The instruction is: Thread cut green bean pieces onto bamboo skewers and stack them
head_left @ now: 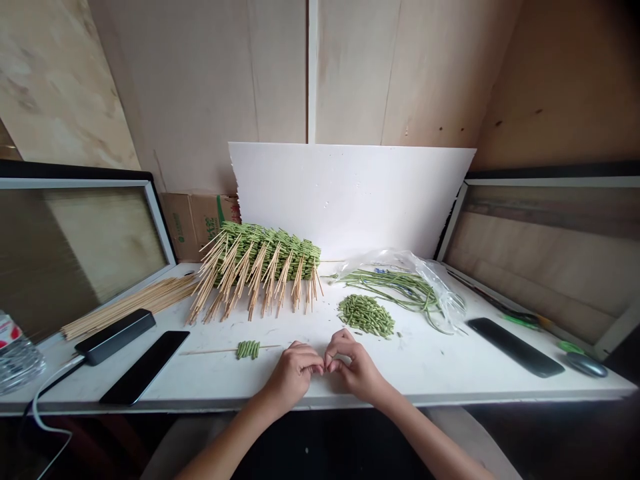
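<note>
Close together over the front of the white table, both hands are in a pinch, fingertips almost meeting. My left hand (296, 372) is closed, and whatever it pinches is hidden by the fingers. Curled the same way, my right hand (354, 363) shows nothing I can name between thumb and fingers. Just left of my left hand lies a bamboo skewer (213, 351) threaded with several short green bean pieces (248, 350). Beyond my right hand is a heap of cut bean pieces (366, 315). A large stack of filled bean skewers (270, 250) rests at the back left.
Long uncut beans (395, 283) lie by a clear plastic bag (430, 273). Loose bamboo skewers (135, 303), a black box with a cable (116, 335) and a phone (145, 368) are left. On the right are a dark flat object (515, 347) and a mouse (587, 364). A white board (350, 193) stands behind.
</note>
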The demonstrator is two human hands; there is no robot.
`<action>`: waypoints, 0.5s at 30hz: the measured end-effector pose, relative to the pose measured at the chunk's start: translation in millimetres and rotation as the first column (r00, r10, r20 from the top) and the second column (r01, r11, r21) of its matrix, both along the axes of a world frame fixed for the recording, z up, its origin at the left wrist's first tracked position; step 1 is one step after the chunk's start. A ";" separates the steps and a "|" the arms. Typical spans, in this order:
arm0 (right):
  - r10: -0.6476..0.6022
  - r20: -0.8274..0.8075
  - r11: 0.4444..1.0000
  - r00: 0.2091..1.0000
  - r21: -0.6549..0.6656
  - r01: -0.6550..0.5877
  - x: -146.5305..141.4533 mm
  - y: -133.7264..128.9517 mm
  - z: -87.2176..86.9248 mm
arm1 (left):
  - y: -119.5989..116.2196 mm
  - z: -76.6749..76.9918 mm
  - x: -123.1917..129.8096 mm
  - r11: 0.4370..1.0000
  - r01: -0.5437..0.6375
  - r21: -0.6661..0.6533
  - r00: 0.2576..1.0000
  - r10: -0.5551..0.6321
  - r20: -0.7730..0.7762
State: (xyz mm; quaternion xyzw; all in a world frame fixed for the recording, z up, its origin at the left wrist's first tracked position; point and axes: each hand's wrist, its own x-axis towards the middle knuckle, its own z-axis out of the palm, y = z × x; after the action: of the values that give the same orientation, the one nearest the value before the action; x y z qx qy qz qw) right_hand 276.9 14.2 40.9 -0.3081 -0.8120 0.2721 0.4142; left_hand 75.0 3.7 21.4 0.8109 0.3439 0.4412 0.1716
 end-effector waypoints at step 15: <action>-0.390 0.142 0.899 0.910 0.274 0.342 19.6 22.0 -10.4 | -0.9 5.0 -6.9 0.983 0.034 -0.182 0.992 -0.011 0.126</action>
State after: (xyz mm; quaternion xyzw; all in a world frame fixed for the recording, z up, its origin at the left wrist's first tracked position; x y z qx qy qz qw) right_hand 296.5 36.2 30.5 -0.4277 -0.8027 0.0565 0.4118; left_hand 68.1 2.8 26.4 0.7663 0.3625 0.4553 0.2721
